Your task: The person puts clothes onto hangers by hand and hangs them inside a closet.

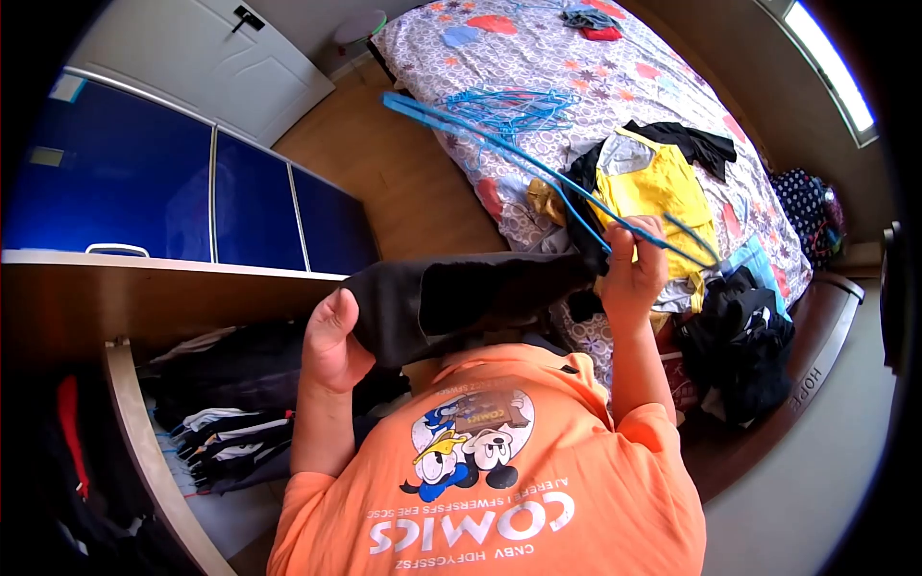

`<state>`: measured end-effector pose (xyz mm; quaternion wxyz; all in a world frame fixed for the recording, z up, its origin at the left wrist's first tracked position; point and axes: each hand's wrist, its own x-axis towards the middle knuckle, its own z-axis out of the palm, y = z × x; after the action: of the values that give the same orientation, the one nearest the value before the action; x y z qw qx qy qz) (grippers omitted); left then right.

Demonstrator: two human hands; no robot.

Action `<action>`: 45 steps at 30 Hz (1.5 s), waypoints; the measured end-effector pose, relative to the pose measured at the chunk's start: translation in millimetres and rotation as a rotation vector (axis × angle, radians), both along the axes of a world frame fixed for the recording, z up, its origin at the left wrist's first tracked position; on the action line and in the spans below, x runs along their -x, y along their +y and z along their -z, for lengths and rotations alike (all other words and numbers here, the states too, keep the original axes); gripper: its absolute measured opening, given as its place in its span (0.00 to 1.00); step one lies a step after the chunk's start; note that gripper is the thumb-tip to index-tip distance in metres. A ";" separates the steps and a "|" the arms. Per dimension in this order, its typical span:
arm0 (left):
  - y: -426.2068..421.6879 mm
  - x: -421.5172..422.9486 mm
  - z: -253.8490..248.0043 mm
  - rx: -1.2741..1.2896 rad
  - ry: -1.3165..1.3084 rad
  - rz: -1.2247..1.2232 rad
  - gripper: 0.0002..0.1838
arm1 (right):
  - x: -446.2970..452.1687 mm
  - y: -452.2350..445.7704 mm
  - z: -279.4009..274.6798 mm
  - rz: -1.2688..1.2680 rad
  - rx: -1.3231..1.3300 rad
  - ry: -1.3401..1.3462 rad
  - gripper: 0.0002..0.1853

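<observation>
A dark folded garment (384, 307), black and grey, stretches between my hands in front of my chest; its exact kind cannot be made out. My left hand (334, 344) grips its left end, thumb in front and fingers largely hidden behind the cloth. My right hand (634, 257) is closed around a blue clothes hanger (519, 154), which slants up to the left over the bed. The garment's right end reaches my right hand; whether those fingers also hold it is unclear.
On the patterned bed (423, 48) lie several blue hangers (509, 110), a yellow garment (663, 182) and dark clothes (740, 336). An open wardrobe (125, 384) with dark clothes inside stands at left, beside blue panels (115, 182). The bed's curved brown end (826, 317) is at right.
</observation>
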<state>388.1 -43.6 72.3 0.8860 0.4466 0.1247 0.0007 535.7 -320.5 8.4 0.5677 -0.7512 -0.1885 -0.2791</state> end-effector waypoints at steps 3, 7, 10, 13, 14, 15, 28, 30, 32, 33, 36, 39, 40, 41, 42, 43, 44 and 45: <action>2.4 -5.7 -6.7 0.017 -0.022 0.000 0.27 | 0.2 -7.9 5.1 -0.091 -0.246 0.074 0.03; 11.7 -8.7 -10.2 -0.021 -0.040 -0.064 0.26 | -3.6 -33.6 7.1 -0.140 -0.149 0.036 0.04; 15.0 -12.1 -14.9 -0.032 -0.052 -0.099 0.27 | -4.5 -45.8 5.7 -0.194 -0.052 0.049 0.05; 16.8 -14.4 -18.0 -0.028 -0.060 -0.115 0.27 | -2.5 -50.3 9.0 -0.241 0.026 0.082 0.06; 17.0 -14.8 -18.2 -0.043 -0.070 -0.107 0.27 | -2.3 -49.2 11.6 -0.241 0.025 0.084 0.06; 16.9 -15.3 -18.4 -0.057 -0.080 -0.098 0.26 | -1.8 -46.9 15.6 -0.271 0.014 0.089 0.06; -2.3 -14.9 -31.5 -0.468 0.037 -0.088 0.23 | -10.4 -7.2 -26.0 -0.385 0.077 0.052 0.06; -5.9 -14.3 -34.8 -0.515 0.037 -0.097 0.23 | -10.8 -5.7 -31.4 -0.386 0.080 0.053 0.06; -5.9 -12.8 -36.4 -0.566 0.036 -0.109 0.23 | -11.1 -5.9 -35.1 -0.397 0.112 0.066 0.07; -5.3 -12.0 -36.9 -0.561 0.029 -0.102 0.23 | -12.5 -6.1 -33.8 -0.397 0.106 0.031 0.07; -7.2 -10.5 -38.1 -0.546 0.012 -0.092 0.23 | -11.2 -10.5 -32.4 -0.384 0.129 0.061 0.07; -7.8 -8.1 -40.3 -0.543 0.010 -0.076 0.23 | -9.4 -11.2 -35.2 -0.349 0.099 0.087 0.08; -7.7 -7.6 -40.7 -0.548 0.014 -0.064 0.22 | -9.2 -10.8 -35.0 -0.350 0.098 0.088 0.08; -8.1 -8.1 -40.5 -0.549 0.015 -0.064 0.22 | -9.0 -10.3 -34.9 -0.353 0.122 0.052 0.08; -9.1 -9.0 -40.1 -0.537 0.015 -0.054 0.22 | -8.7 -9.6 -34.8 -0.355 0.147 0.016 0.08; -10.9 -9.6 -39.4 -0.525 0.016 -0.043 0.22 | -7.1 -6.6 -34.6 -0.382 0.099 0.031 0.08; -13.4 -9.9 -38.2 -0.525 0.016 -0.039 0.22 | -5.4 -3.3 -32.8 -0.379 0.098 0.033 0.08; -16.4 -10.6 -36.5 -0.524 0.030 -0.010 0.22 | -4.3 1.1 -29.8 -0.398 0.137 0.038 0.09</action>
<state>398.7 -59.9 108.8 0.7380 0.6603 0.1354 0.0308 540.0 -319.4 38.2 0.5627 -0.7410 -0.3411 -0.1336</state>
